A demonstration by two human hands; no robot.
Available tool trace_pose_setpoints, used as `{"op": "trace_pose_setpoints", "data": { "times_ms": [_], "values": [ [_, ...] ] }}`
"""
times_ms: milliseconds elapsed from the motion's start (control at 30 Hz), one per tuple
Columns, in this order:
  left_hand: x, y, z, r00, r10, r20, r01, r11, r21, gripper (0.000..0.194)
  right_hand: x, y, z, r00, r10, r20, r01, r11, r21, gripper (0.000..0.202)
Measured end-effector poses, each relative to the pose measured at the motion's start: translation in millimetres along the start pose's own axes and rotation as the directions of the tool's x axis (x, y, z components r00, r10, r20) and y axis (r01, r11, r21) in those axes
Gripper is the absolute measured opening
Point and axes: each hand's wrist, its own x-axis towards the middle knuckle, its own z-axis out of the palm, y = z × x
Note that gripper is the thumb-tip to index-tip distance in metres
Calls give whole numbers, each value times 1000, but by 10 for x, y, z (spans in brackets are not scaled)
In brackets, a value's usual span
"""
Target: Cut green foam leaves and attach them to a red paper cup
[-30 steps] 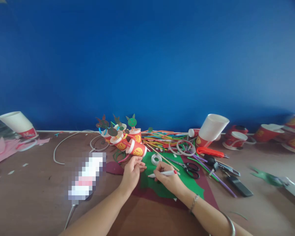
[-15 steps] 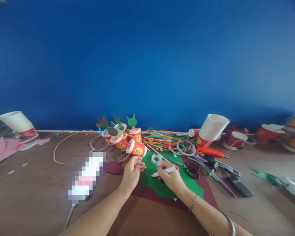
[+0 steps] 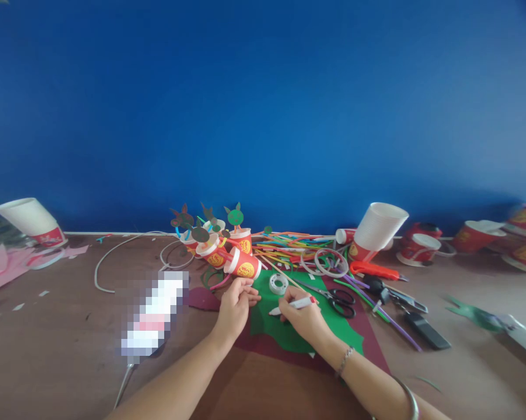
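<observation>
A white marker [image 3: 302,303] with a red end is pinched in my right hand [image 3: 304,321], its tip down at the left part of the green paper [image 3: 267,338]. My left hand [image 3: 237,300] lies loosely at the left edge of that sheet, fingers apart and slightly bent, just below a tipped red paper cup [image 3: 245,265]. A roll of tape [image 3: 278,284] sits on the green paper between and beyond my hands. Black-handled scissors [image 3: 339,302] rest to the right of it. Dark red paper [image 3: 368,356] lies underneath the green sheet.
Paper cups with animal-face cutouts [image 3: 235,216] stand behind my left hand. Colourful pipe cleaners [image 3: 284,248] heap along the wall. A cup stack [image 3: 379,230], an orange-handled tool [image 3: 376,270] and a black key fob [image 3: 427,331] are at right; a blurred-out device [image 3: 155,315] is at left.
The marker in my right hand has tilted slightly and shifted a little to the left. My left hand stays in place.
</observation>
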Motion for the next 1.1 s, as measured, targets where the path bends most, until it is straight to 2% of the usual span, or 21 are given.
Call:
{"op": "trace_pose_setpoints", "data": {
  "times_ms": [533,767,1100],
  "values": [
    [-4,-3,-7,1000,13,-1,-13,1000,10,17,-20,-27,-7,999,28,35,-29,999,26,15],
    [-2,-19,-9,1000,15,12,-16,999,49,19,29,82,9,999,24,-36,-20,995,101,16],
    [0,-41,-12,999,25,19,-26,999,31,19,11,16,-4,1000,-6,-15,6,1000,-2,17]
  ]
}}
